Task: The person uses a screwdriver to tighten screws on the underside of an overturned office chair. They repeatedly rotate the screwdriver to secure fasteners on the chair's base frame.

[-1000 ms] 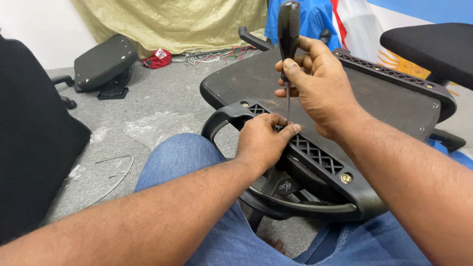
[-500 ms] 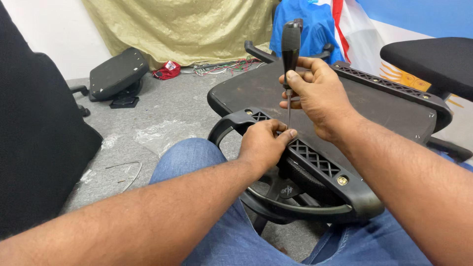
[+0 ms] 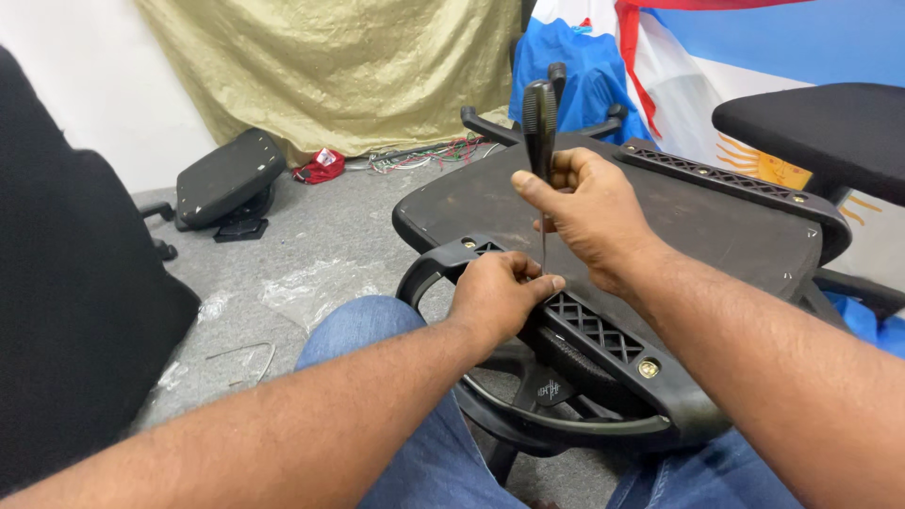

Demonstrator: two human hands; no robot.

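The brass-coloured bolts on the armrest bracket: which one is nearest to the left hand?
The bolt at the bracket's far end, just beyond the left hand. The other bolt sits at the near end, toward the knees.

Screwdriver (image 3: pixel 540 123) and right hand (image 3: pixel 589 217) slightly lower, nearer.

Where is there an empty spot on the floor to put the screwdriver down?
The grey floor lies bare between the spare seat pad and the upturned chair seat, bordered in front by crinkled plastic wrap. It is crowded by the armrest bracket, where the left hand steadies the tip and the right hand grips the screwdriver.
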